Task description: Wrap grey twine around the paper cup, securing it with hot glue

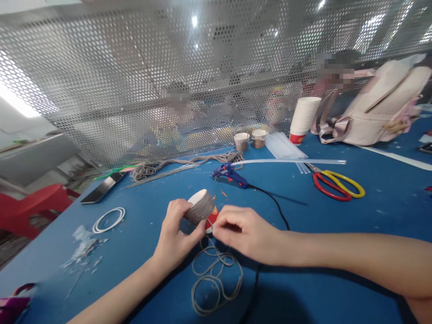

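Note:
My left hand [177, 236] is closed round a paper cup [201, 208] lying on its side, its wall mostly wrapped in grey cord with a red band showing at the rim end. My right hand [241, 231] pinches at the cup's red end, fingers together, apparently pressing the grey cord [216, 274] there. The loose cord falls from the cup in loops onto the blue table [337, 225] below my hands. A blue glue gun [231, 174] lies just behind the cup, a long clear glue stick [293, 161] in its back, its black cable running under my right wrist.
Red and yellow scissors [337, 184] lie to the right. A stack of paper cups [303, 119], two cord-wrapped cups [249, 139] and spare glue sticks stand at the back. A cord bundle [175, 164], phone [103, 189] and white ring [108, 219] lie left. A pink backpack [374, 108] sits far right; people sit behind the mesh screen.

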The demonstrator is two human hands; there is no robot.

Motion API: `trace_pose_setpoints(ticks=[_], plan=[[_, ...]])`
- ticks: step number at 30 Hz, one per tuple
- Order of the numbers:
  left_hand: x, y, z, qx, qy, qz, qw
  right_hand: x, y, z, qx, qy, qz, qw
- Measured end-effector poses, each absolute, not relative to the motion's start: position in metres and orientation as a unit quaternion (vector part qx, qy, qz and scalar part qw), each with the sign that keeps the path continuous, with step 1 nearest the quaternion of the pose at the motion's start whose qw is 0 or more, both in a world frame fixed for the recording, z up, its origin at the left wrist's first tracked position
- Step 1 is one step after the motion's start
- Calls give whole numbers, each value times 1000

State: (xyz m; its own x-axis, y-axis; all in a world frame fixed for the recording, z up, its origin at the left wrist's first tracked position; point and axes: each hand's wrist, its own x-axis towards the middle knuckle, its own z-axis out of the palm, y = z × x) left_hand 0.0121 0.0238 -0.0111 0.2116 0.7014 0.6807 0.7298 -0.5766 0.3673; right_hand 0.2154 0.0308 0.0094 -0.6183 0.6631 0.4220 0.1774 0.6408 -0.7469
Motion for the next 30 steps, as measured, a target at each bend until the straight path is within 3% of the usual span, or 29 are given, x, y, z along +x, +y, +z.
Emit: trace_pose_setpoints(ticks=[5, 7, 9, 13, 15, 19, 24, 30], plan=[[7, 26, -17, -751, -483, -450, -17, 220, -2, 0, 38, -963, 24, 264], [6, 27, -19, -739, -491, -461, -37, 224, -5, -4, 147, -948, -44, 278], [5, 29, -22, -725, -494, -477, -56, 229, 3, -4, 162, -923, -54, 345], [2, 31, -26, -700, -489, -513, -90, 243, 54, 4, -24, -896, -60, 440], [2, 31, -27, -697, -485, -519, -97, 251, 85, 2, -204, -864, -24, 459], [2, 32, -30, -703, -477, -520, -88, 255, 131, -13, -496, -773, 129, 374], [3, 32, -32, -727, -469, -497, -69, 238, 155, -19, -484, -789, 244, 291], [1, 31, -31, -734, -470, -486, -64, 222, 164, -13, -477, -792, 254, 284]])
